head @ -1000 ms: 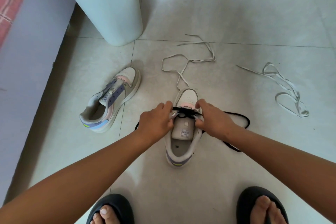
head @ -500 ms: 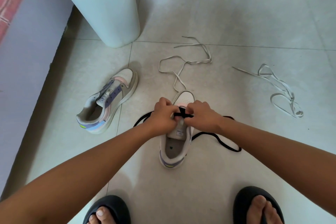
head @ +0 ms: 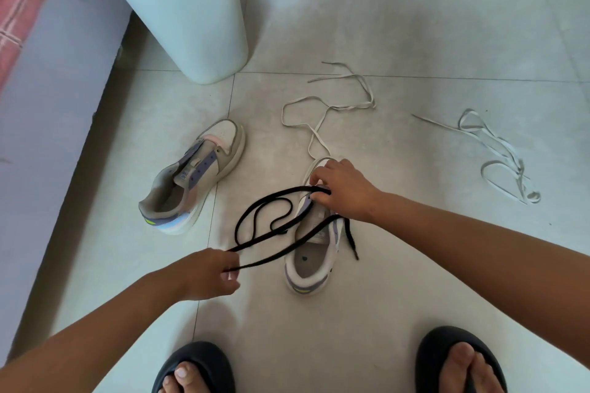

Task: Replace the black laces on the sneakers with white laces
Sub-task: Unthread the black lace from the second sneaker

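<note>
A white and purple sneaker stands on the floor in front of me, toe pointing away. A black lace runs from its lowest eyelets out to the left in long loops. My left hand pinches the black lace, drawn out to the lower left of the shoe. My right hand rests on the shoe's front and grips the lace near the eyelets. A second sneaker without laces lies to the left. One white lace lies beyond the shoe, another white lace to the right.
A tall white bin with a blue liner stands at the back left. A grey bed frame with pink cloth runs along the left. My feet in black sandals are at the bottom edge on the tiled floor.
Both hands were together over the shoe's eyelets. Now my left hand has pulled back to the lower left, drawing the black lace out of the shoe; my right hand stays on the shoe.
</note>
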### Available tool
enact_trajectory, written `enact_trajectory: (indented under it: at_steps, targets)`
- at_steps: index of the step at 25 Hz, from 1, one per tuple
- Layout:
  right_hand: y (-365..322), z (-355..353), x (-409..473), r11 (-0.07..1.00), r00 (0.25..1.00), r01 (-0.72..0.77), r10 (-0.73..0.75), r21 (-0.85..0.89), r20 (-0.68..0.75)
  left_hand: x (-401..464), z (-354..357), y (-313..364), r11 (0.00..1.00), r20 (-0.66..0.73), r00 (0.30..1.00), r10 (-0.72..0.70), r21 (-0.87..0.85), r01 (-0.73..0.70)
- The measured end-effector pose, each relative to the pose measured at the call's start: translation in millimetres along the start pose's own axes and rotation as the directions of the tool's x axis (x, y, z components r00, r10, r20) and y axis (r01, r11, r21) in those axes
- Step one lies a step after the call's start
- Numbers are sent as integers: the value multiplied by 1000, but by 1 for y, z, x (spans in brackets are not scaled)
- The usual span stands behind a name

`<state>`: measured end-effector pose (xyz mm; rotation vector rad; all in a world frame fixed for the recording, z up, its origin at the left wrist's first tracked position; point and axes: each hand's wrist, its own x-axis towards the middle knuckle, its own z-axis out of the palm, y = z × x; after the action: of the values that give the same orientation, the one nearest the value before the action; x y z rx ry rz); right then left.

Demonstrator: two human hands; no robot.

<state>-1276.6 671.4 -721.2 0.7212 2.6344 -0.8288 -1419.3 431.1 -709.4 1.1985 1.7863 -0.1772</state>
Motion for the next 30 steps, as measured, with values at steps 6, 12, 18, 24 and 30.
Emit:
enact_trajectory:
  at_steps: [6, 12, 18, 24, 30]
  targets:
    - [-10, 4, 12, 794, 972, 222, -225, -566, 66, 7, 2, -15, 916, -85, 985, -147, -388, 103]
    - [-20, 14, 9, 885, 978, 194, -207, -423, 16, 33, -11, 64, 929, -450, 892, -45, -347, -128]
    - [-10, 0, -5, 941, 994, -59, 24, 333, 108, 61, -4, 92, 995, -502, 864, -28, -98, -25]
    - [19, -27, -48, 583, 985, -172, 83, 794, 152, 66, -10, 83, 916, -403, 894, -196, -401, 20]
    - [78, -30, -95, 772, 965, -259, 226, 580, 131, 64, -14, 93, 562, -109, 917, -384, -816, 138]
